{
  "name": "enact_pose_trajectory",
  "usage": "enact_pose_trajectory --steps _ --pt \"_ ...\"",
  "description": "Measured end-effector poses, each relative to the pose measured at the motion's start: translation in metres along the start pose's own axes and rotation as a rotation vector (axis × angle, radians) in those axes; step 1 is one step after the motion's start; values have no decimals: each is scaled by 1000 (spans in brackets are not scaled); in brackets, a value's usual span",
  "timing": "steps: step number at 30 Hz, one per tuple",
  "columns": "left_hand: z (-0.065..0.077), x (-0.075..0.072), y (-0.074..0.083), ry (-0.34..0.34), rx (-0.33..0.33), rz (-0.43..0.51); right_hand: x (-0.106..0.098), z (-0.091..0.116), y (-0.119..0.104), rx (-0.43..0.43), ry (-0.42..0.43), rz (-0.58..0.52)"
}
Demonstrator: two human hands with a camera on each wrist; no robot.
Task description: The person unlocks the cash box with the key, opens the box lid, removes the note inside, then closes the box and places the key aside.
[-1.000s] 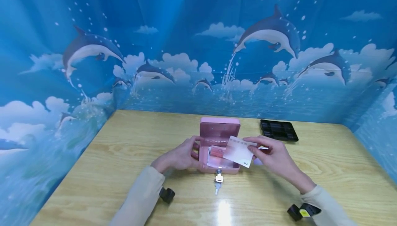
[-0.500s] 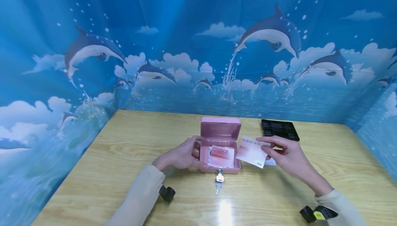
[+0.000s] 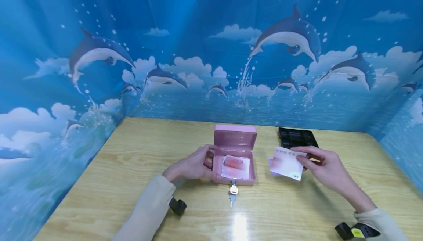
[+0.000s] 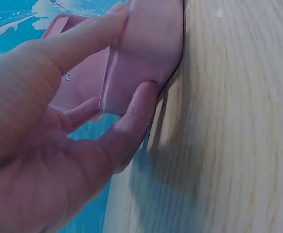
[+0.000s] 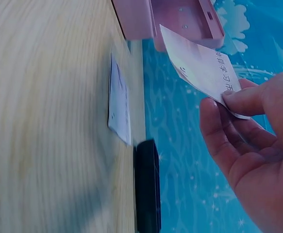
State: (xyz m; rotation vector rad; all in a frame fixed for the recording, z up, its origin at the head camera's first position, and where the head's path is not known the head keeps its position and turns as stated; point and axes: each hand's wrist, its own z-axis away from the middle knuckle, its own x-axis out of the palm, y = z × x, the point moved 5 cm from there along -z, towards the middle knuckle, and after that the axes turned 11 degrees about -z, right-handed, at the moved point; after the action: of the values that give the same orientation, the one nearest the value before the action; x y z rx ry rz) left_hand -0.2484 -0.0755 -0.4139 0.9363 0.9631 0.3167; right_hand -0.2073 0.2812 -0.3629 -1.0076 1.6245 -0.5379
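Left hand [image 3: 193, 164]: grip clasps open pink box [image 3: 253, 169] at its left side, apparently to steady it | Right hand [image 3: 327, 165]: grip pinches pale note [image 3: 286, 164] by its right edge, above table [image 3: 281, 211], right of box, probably keeping its face uncovered

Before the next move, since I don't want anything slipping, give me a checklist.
1. Lid open: ok, it stands raised.
2. Box steadied: ok, left hand grips its side.
3. Held note secure: ok, right hand pinches its edge.
4. Held note laid down: not ok, it is in the air.
5. Keys at the box's front: ok.
6. Number of notes inside: cannot tell.
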Motion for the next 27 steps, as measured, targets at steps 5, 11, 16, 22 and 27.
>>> enact_pose_trajectory --steps 5,11,16,22,27 --pt "1 1 0 -2 2 -3 -9 2 7 38 10 49" --pt "0 1 -1 -4 6 -23 -19 4 16 83 3 65" --pt "1 1 0 3 6 -26 -26 6 23 116 -6 95" --pt "1 0 -1 2 -3 -37 -35 7 31 118 -32 144" --pt "0 0 -2 -2 3 -46 -39 8 39 123 -67 177"
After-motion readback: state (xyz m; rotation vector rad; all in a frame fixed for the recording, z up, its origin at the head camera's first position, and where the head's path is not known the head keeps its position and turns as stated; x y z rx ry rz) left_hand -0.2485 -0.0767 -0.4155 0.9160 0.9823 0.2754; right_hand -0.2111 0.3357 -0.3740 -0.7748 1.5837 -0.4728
